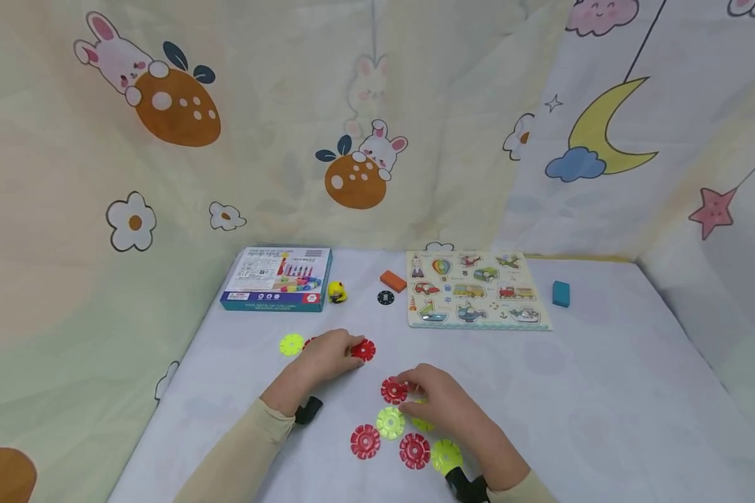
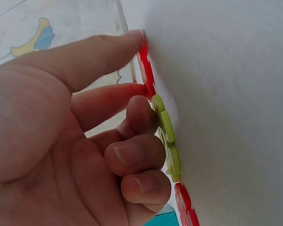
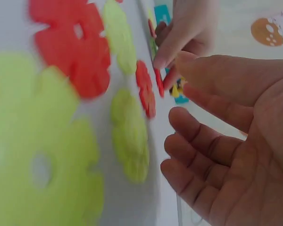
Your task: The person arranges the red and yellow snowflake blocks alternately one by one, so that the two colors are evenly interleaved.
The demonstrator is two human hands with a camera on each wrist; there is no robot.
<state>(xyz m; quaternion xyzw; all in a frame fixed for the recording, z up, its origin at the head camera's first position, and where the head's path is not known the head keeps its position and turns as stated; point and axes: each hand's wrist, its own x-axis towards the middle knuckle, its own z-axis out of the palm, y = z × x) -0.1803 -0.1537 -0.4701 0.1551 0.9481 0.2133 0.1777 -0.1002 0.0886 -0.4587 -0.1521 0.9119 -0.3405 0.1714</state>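
Observation:
My left hand (image 1: 327, 355) pinches a red notched plastic disc (image 1: 366, 350) at its edges between thumb and forefinger, the disc lying on the white cloth. Behind its curled other fingers, the left wrist view shows a yellow-green disc (image 2: 166, 127) and another red disc (image 2: 185, 205) in a row. A yellow-green disc (image 1: 291, 344) forms the row's left end. My right hand (image 1: 440, 398), fingers loosely bent and holding nothing, hovers beside a red disc (image 1: 393, 390). Near it lie a yellow-green disc (image 1: 390, 423), one partly hidden (image 1: 423, 423), and red discs (image 1: 365, 441) (image 1: 414, 450).
Behind the hands stand a boxed set (image 1: 277, 279), a yellow toy figure (image 1: 337, 292), an orange block (image 1: 393, 281), a black round chip (image 1: 386, 298) and a picture puzzle board (image 1: 478, 307). A blue block (image 1: 561, 294) sits farther right. Another yellow-green disc (image 1: 447, 455) lies by the right wrist.

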